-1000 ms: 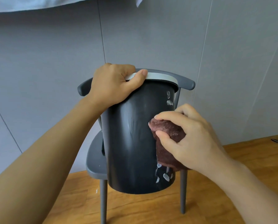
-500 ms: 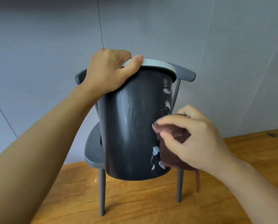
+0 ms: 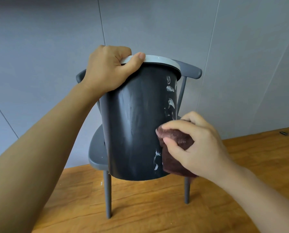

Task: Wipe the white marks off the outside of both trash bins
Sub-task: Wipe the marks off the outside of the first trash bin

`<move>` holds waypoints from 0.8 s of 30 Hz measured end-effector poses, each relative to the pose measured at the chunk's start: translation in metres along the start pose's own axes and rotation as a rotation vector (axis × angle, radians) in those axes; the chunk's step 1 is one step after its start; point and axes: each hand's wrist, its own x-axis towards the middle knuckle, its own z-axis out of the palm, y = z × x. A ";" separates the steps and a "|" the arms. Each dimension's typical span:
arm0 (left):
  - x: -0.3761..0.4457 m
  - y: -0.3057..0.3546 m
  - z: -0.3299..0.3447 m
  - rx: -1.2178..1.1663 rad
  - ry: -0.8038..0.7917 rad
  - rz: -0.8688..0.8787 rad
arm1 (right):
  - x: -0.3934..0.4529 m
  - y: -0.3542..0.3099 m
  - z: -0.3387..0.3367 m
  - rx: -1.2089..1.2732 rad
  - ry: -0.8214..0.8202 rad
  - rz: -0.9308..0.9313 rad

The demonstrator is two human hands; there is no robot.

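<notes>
Since the frame one second earlier, the right hand [image 3: 197, 145] and its cloth [image 3: 177, 153] have dropped from the middle of the bin [image 3: 137, 125] to its lower right side, and the marks [image 3: 170, 98] once hidden behind the cloth now show along the upper right wall. The left hand [image 3: 108, 71] has kept its hold on the rim [image 3: 162, 60].

Left hand: fingers hooked over the pale grey rim at the top left, thumb lying along the rim's front edge, gripping the bin and holding it slightly tilted, in front of the chair [image 3: 96, 153]. Whether the bin's base touches the seat cannot be told.

Right hand: fingers and thumb curled round a bunched dark-brown cloth, pressing it against the bin's lower right wall.

Marks: a column of white smears runs down the upper right side below the rim; a smaller cluster sits near the base, just left of the cloth. The centre of the wall bears only faint pale streaks.

Surroundings: the grey chair stands on a wooden floor [image 3: 157, 207] against a grey panelled wall [image 3: 39, 47]. A small dark object [image 3: 283, 133] lies on the floor at far right; what it is cannot be told.
</notes>
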 end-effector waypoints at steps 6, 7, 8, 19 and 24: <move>0.001 0.003 0.000 0.021 -0.027 -0.004 | -0.009 -0.007 0.001 -0.038 -0.163 -0.042; 0.001 0.003 -0.001 0.014 -0.030 -0.003 | -0.013 -0.008 -0.001 -0.055 -0.254 -0.061; 0.001 0.003 -0.001 0.010 -0.032 -0.002 | -0.016 -0.009 -0.002 -0.087 -0.336 -0.073; 0.004 0.008 0.001 0.060 -0.042 -0.013 | -0.027 -0.014 0.006 -0.043 -0.178 -0.005; 0.002 0.004 -0.001 0.047 -0.040 -0.010 | -0.042 -0.017 0.005 -0.086 -0.336 -0.046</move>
